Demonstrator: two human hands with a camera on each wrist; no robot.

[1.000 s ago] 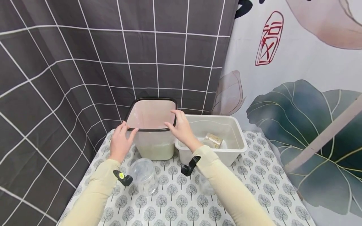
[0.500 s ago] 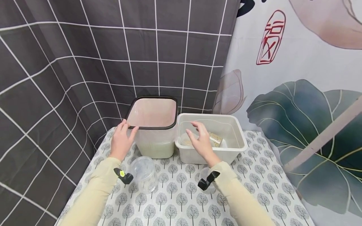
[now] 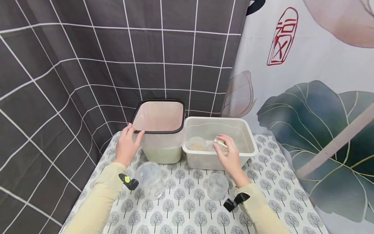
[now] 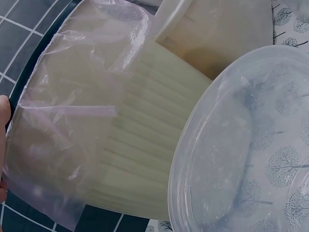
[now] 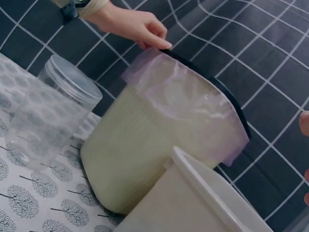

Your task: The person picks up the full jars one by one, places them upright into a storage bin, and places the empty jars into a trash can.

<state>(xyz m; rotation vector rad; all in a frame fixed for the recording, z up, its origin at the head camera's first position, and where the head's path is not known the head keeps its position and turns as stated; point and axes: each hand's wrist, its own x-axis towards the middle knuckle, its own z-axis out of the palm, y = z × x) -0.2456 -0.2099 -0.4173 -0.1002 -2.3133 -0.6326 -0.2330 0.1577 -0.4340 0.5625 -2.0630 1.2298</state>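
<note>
My left hand [image 3: 126, 146] holds the black rim of a pale green trash bin [image 3: 163, 152] at its near left corner; the right wrist view shows the thumb on that rim. A thin pinkish bag [image 5: 178, 92] lines the bin and folds over its outside. My right hand [image 3: 230, 157] reaches into the white plastic tub [image 3: 248, 138] and pinches a small clear container [image 3: 220, 142] with yellowish bits in it, between thumb and fingers. Its lower part is hidden by the hand. Another round clear container [image 3: 196, 143] with pale bits stands at the tub's left end.
A large clear lidded jar [image 3: 150, 180] stands before the bin, close to the left wrist. A smaller clear cup [image 3: 217, 186] stands in front of the tub. The tree-print tablecloth [image 3: 178, 211] ends against dark checked curtains [image 3: 102, 74] at left and back.
My right hand has left the bin's right rim, moved right into the white tub and taken hold of the small container there. The left hand has stayed at the bin's rim.
</note>
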